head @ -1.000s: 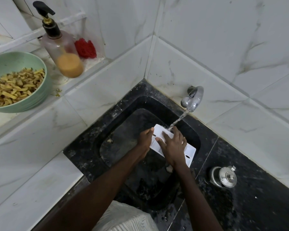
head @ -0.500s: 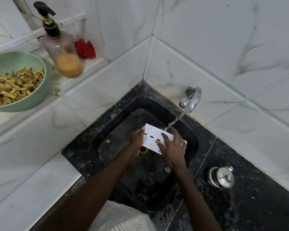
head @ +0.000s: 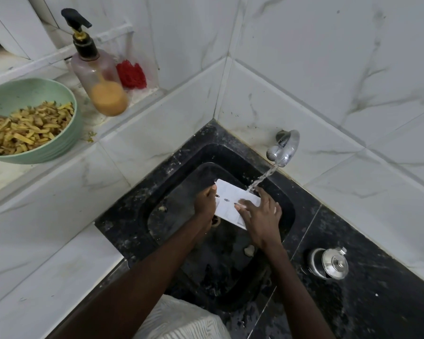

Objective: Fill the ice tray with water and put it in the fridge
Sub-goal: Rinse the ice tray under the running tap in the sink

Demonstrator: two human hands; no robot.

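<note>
A white ice tray [head: 230, 201] is held over the black sink [head: 181, 167], tilted, its flat pale side facing up. My left hand [head: 206, 203] grips its left edge. My right hand [head: 261, 216] lies on the tray's right part with fingers spread and covers that end. Water streams from the chrome tap [head: 283, 148] and lands on the tray's far right corner, next to my right fingers.
A small steel pot with a lid [head: 328, 264] stands on the black counter, right of the sink. On the upper tiled ledge at left sit a green bowl of yellow strips [head: 27, 121], a pump soap bottle [head: 98, 74] and a red scrubber [head: 131, 73].
The tray and both hands have shifted left under the water stream, and the tray has tilted. The small dark holes along its surface came into view.
</note>
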